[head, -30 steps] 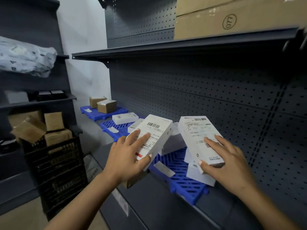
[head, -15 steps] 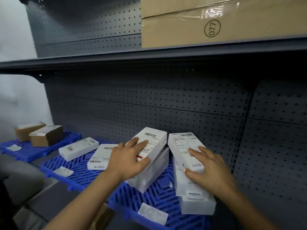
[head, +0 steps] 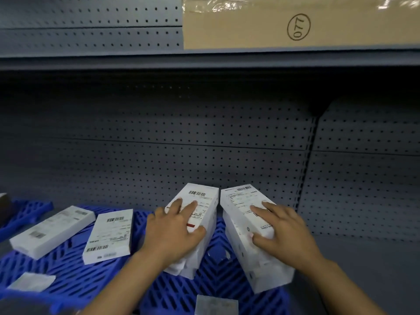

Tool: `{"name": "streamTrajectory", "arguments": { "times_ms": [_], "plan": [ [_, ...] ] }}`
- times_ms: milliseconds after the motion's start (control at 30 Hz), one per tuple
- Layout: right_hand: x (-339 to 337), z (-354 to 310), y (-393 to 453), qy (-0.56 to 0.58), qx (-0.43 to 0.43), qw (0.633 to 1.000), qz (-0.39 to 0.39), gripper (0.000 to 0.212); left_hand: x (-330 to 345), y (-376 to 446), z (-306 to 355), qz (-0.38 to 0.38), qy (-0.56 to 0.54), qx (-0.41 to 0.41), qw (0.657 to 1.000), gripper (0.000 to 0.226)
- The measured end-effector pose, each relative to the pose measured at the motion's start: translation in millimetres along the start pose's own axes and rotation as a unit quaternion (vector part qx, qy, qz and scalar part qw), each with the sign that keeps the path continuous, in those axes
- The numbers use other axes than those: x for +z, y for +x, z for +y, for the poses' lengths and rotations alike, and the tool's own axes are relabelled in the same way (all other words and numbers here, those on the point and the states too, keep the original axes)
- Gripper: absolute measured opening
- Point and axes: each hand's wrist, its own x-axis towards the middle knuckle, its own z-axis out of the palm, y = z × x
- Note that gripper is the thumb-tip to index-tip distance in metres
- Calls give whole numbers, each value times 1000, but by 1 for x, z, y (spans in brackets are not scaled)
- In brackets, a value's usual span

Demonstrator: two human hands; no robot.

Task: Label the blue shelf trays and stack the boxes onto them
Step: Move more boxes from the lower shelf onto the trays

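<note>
Two stacks of white boxes sit side by side on the right blue tray (head: 218, 289), close to the perforated back panel (head: 204, 155). The left stack (head: 193, 237) and the right stack (head: 254, 242) are near each other, with a narrow gap between them; each top box carries a printed barcode label.

Our left hand (head: 172, 235) lies flat on the top box of the left stack, fingers spread, thumb hooked over its right edge. Our right hand (head: 284, 233) rests likewise on the right stack, fingers extended across the label, thumb against the near side. Neither hand is closed around a box; both press and steady from above.

Handling judgement: rigid cardboard cartons, probably light, with smooth faces that could slide on each other. We would grip across the short width, thumb on one long side and fingers on the other, and square the edges before letting go.

Further left, two single boxes (head: 109, 237) (head: 52, 230) lie flat on the neighbouring tray (head: 68, 264). Paper slips (head: 31, 281) (head: 216, 304) lie at the trays' front edges. Whether they are stuck down, we cannot tell. Above, a brown carton marked 077 (head: 295, 26) occupies the upper shelf (head: 204, 60).
</note>
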Motion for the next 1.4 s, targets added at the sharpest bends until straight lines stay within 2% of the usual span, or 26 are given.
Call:
{"name": "streamTrajectory", "arguments": {
  "times_ms": [167,233,333,467,600,767,933,1100,1400],
  "plan": [
    [-6,-3,-3,-22,4,999,-33,83,-3,-3,0,9,17,27,999,117],
    [-10,-4,-5,-33,-1,998,-49,89,-7,-4,1,12,27,42,999,122],
    [-20,-8,-16,-19,-13,999,-39,92,-22,-14,14,51,11,90,995,114],
    [-46,-5,-42,10,-21,999,23,81,-42,-35,52,143,-51,179,972,83],
    [-80,20,-81,15,-24,998,58,73,-62,-50,110,195,-78,254,944,71],
    [-137,68,-148,1,10,995,99,72,-80,-76,205,217,-111,326,914,70],
    [-199,126,-235,-35,65,989,125,75,-90,-119,309,214,-145,375,890,69],
    [-254,181,-316,-84,114,980,139,64,-98,-164,399,197,-158,411,876,75],
    [-309,255,-412,-127,191,962,151,64,-100,-202,515,182,-152,468,851,77]
  ]
}}
